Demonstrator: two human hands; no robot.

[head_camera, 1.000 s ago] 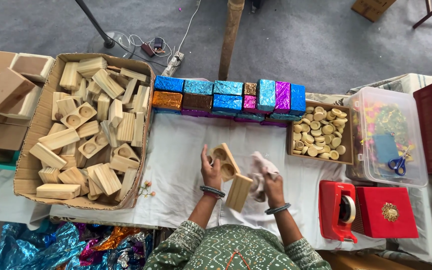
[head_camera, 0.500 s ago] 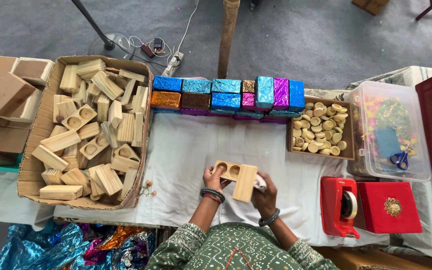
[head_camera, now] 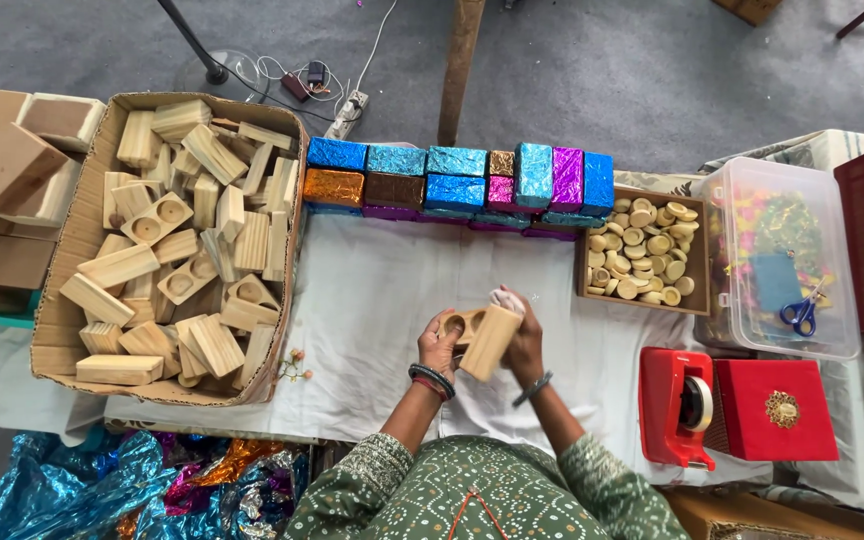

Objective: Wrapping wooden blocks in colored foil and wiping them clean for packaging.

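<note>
Nearest the camera, both hands now meet over the white cloth (head_camera: 372, 300) on the worktop, where a second ago they were apart with a wooden piece upright between them. The left hand (head_camera: 439, 347) closes its grip round the near end of a block (head_camera: 482, 340), a pale wooden piece with round hollows in its top face. The right hand (head_camera: 524, 338) presses a small whitish rag (head_camera: 505, 298) against the block's far end, fingers curled over it. The block has been turned from standing to lying tilted between the palms, lifted clear of the cloth. Judging by the rag held on the wood, the piece looks to be getting a wipe, and the change suggests the work has gone from picking up to cleaning.

To the right, near the worktop edge, a red tape dispenser (head_camera: 687, 405) stands just beside a red box (head_camera: 777, 410) with a gold ornament on its lid. To the left, a big carton (head_camera: 62, 300) holds a loose heap of like wooden blocks, untouched since the earlier views.

Farther off on the right, a shallow tray (head_camera: 584, 270) holds small round wooden discs, and beside it a clear tub (head_camera: 752, 340) contains blue scissors (head_camera: 802, 310) and coloured bits. At the far edge of the cloth, a row of foil-wrapped blocks (head_camera: 457, 180) in blue, purple and copper runs across, unchanged.
</note>
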